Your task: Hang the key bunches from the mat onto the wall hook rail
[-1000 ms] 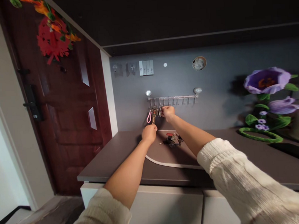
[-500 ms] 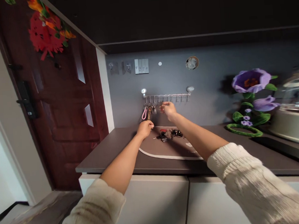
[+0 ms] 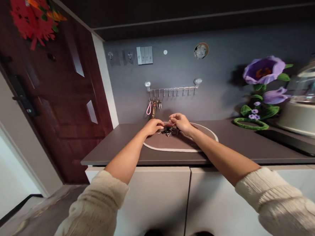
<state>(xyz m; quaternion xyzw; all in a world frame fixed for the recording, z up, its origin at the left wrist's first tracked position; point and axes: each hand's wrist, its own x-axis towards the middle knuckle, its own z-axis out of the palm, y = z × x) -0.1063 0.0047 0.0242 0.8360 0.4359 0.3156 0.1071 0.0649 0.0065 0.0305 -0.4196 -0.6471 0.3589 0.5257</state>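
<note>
Keys (image 3: 168, 130) lie in a small dark pile with key rings on an oval brown mat (image 3: 172, 149) that has a pale rim. At the pile's left edge is my left hand (image 3: 153, 126), its fingers loosely bent and a little apart. My right hand (image 3: 181, 123) hovers over the right side of the pile, thumb and forefinger apart, and hides part of it. Behind them a clear hook rail (image 3: 174, 89) is fixed to the wall. Key sets hang on its left hooks, one with a pink loop (image 3: 148, 108), another with a brown strap (image 3: 153, 109).
A purple flower ornament (image 3: 263, 72) and a domed cream appliance (image 3: 301, 105) stand on the counter (image 3: 116, 145) at the right. A dark cabinet (image 3: 193, 5) overhangs above. Left is a dark red door (image 3: 63, 102). Switches (image 3: 144, 55) sit above the rail.
My right hand has come down from the hooks to the keys on the mat. My left hand has moved over to the pile's edge. The view has tilted downward.
</note>
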